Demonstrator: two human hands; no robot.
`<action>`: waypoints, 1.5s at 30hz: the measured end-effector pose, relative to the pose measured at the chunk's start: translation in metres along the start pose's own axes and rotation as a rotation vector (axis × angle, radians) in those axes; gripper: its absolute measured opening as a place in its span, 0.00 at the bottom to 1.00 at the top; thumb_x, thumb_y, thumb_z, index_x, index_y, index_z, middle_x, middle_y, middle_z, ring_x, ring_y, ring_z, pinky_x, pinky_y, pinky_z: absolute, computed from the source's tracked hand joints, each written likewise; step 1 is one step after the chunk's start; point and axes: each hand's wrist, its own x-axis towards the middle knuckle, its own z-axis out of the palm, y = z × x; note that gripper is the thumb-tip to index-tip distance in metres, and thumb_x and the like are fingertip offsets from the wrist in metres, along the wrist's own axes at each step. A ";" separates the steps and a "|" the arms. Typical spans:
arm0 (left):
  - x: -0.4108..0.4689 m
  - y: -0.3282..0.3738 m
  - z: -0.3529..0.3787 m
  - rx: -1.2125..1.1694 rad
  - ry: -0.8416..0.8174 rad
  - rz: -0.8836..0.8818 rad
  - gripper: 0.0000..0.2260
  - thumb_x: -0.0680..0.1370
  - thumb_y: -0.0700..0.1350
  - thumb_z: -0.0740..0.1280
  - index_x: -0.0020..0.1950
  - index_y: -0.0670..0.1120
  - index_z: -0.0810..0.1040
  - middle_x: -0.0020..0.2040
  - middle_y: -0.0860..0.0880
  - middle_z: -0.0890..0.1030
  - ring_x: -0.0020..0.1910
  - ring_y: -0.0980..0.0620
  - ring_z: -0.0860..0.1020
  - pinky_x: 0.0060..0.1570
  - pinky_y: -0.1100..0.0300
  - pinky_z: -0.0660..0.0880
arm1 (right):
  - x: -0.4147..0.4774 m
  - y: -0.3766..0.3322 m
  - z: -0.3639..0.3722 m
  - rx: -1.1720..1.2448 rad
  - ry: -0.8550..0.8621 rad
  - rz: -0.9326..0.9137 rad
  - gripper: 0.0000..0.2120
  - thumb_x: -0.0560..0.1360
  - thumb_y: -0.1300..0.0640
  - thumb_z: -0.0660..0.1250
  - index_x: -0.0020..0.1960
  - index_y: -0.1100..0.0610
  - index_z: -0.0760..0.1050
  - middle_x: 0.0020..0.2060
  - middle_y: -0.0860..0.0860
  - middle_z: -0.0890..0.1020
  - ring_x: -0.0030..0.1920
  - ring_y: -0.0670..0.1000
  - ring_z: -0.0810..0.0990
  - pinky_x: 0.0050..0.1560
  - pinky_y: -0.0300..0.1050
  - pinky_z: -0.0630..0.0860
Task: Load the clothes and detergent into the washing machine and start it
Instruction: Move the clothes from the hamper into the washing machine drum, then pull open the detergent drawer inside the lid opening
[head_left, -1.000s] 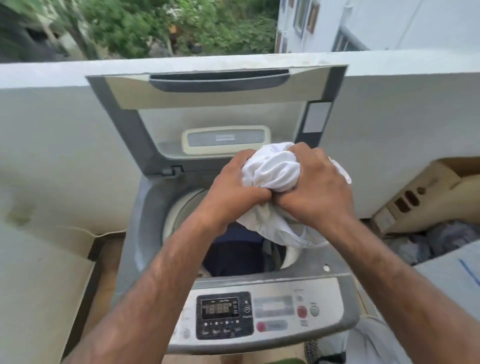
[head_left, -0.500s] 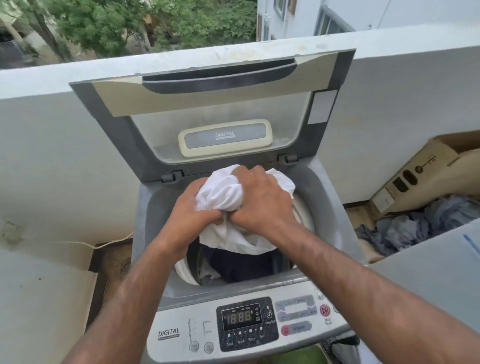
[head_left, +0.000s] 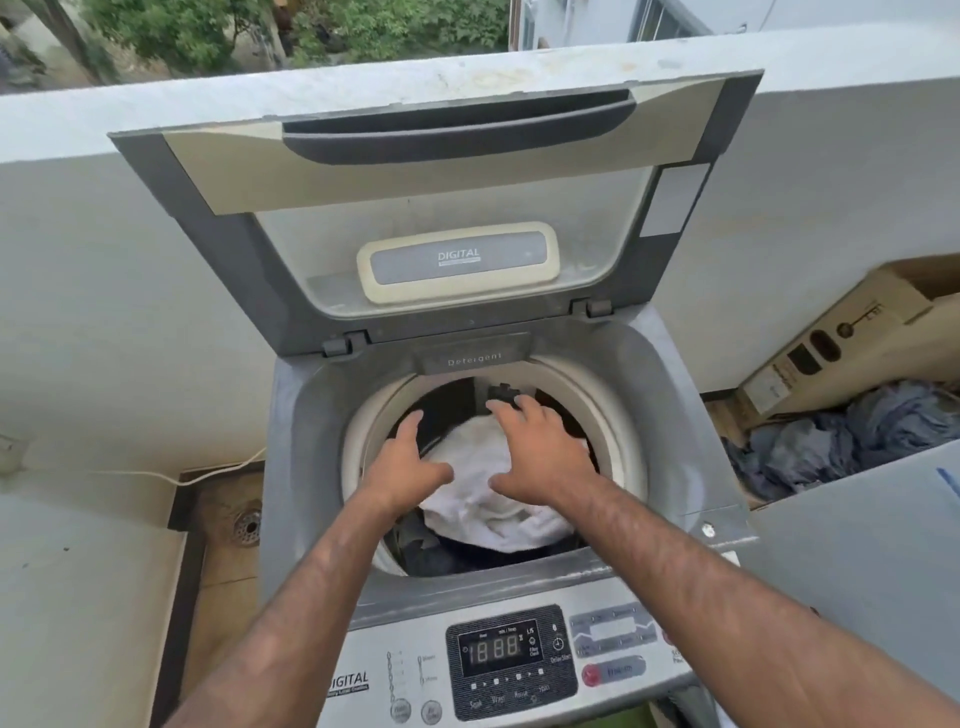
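Note:
A grey top-loading washing machine (head_left: 296, 467) stands in front of me with its lid (head_left: 436, 171) raised against the balcony wall. A white garment (head_left: 483, 499) lies in the drum on top of dark clothes (head_left: 431, 551). My left hand (head_left: 405, 465) and my right hand (head_left: 535, 452) hover just over the white garment with fingers spread, holding nothing. A drawer marked "Detergent" (head_left: 475, 358) sits at the back rim of the drum. The control panel (head_left: 511, 660) at the front shows lit digits. No detergent container is in view.
A cardboard box (head_left: 852, 338) leans at the right, with a heap of blue-grey clothes (head_left: 852, 436) below it. A white cable (head_left: 171, 475) runs along the floor at the left, near a floor drain (head_left: 247, 527). A low white ledge (head_left: 78, 597) lies at the left.
Both hands carried the bunched white garment down into the drum and let go of it. They now hover open above it. The camera has moved closer and looks further down.

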 end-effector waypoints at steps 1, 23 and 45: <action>0.003 -0.002 0.001 -0.009 0.013 0.007 0.42 0.77 0.41 0.71 0.85 0.54 0.52 0.80 0.42 0.65 0.70 0.49 0.70 0.63 0.53 0.72 | 0.001 0.001 0.003 0.003 -0.007 0.004 0.47 0.73 0.48 0.75 0.83 0.42 0.50 0.82 0.52 0.55 0.80 0.59 0.58 0.68 0.64 0.74; 0.081 0.036 0.014 -1.393 -0.024 -0.166 0.07 0.81 0.44 0.70 0.57 0.43 0.79 0.74 0.39 0.74 0.75 0.41 0.72 0.74 0.46 0.70 | 0.073 0.001 -0.005 1.557 -0.001 0.420 0.21 0.78 0.50 0.73 0.69 0.51 0.74 0.64 0.52 0.82 0.62 0.51 0.81 0.55 0.55 0.80; 0.122 0.039 0.033 -1.352 0.100 -0.121 0.21 0.75 0.55 0.76 0.62 0.44 0.80 0.59 0.42 0.83 0.58 0.46 0.81 0.56 0.51 0.80 | 0.102 -0.013 -0.009 1.974 0.096 0.452 0.18 0.78 0.38 0.69 0.56 0.51 0.80 0.57 0.55 0.86 0.60 0.53 0.84 0.63 0.53 0.76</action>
